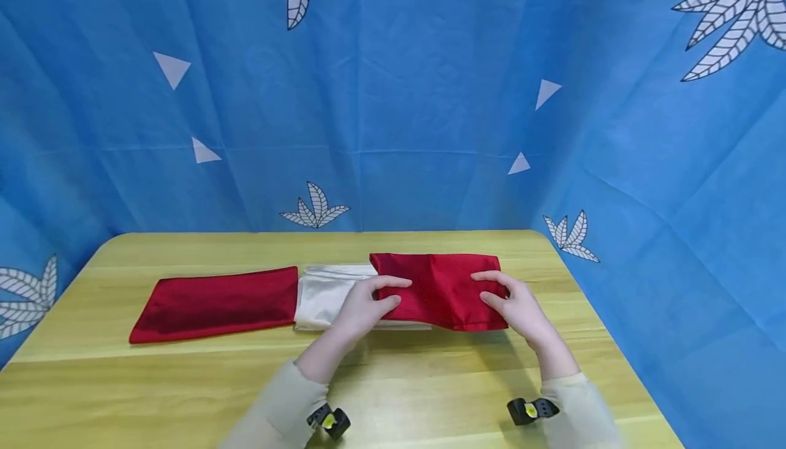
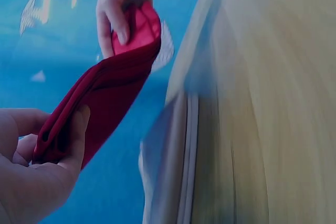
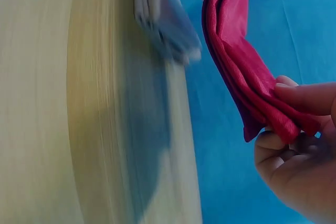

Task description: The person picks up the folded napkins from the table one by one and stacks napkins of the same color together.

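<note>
A folded red satin-like cloth (image 1: 445, 285) is held up between the two hands, above the table. At its left end my left hand (image 1: 359, 309) pinches the folded layers between thumb and fingers. My right hand (image 1: 520, 307) grips the opposite end the same way, and the right wrist view shows the stacked red layers (image 3: 241, 72) sagging in the middle. Beneath and to the left lies a folded white shiny cloth (image 1: 322, 295), partly hidden by the raised red one. A second folded red cloth (image 1: 221, 304) lies flat, its right edge against the white cloth.
The light wooden table (image 1: 202, 394) has rounded far corners. A blue curtain (image 1: 424, 108) with white leaf and triangle prints hangs behind it and along both sides. Each wrist carries a black strapped device (image 1: 331, 422).
</note>
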A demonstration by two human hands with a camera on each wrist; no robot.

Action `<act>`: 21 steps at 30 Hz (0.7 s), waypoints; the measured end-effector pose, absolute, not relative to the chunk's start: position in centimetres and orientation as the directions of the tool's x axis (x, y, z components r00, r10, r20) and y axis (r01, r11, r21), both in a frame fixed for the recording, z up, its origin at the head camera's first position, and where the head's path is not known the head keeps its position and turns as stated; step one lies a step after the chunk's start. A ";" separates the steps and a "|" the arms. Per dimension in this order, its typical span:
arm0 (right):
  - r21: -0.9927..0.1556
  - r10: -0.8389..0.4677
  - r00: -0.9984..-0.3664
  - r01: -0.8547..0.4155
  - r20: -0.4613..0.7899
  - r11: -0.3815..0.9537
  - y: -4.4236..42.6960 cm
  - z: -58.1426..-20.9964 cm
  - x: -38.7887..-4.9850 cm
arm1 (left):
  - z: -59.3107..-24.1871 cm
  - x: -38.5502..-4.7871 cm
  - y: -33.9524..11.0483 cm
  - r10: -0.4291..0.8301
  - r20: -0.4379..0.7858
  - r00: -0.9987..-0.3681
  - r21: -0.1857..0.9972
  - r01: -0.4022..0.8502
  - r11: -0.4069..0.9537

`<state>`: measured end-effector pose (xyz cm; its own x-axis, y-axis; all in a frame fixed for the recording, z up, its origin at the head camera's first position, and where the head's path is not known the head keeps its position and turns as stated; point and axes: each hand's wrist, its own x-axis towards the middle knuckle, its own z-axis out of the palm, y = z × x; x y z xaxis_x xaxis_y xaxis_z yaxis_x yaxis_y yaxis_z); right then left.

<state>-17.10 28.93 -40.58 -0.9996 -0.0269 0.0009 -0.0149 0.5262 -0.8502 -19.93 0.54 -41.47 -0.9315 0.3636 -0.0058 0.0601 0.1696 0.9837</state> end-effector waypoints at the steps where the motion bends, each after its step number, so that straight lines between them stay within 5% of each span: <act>1: -0.856 -0.041 -0.999 -0.026 0.006 0.517 28.2 -40.7 -17.5 | -41.5 -20.1 -0.4 0.340 -0.011 -0.940 0.983 0.051 0.174; 21: -0.877 -0.405 -0.911 -0.255 0.077 0.407 12.5 -41.8 -22.3 | -40.3 -19.2 -18.9 0.096 0.023 -0.995 0.911 0.060 0.408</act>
<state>-22.28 12.53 -41.81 -0.9110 -0.4051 0.0768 -0.2549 0.4071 -0.8771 -19.21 -18.86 -40.26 -0.9951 0.0964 0.0229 0.0605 0.4076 0.9111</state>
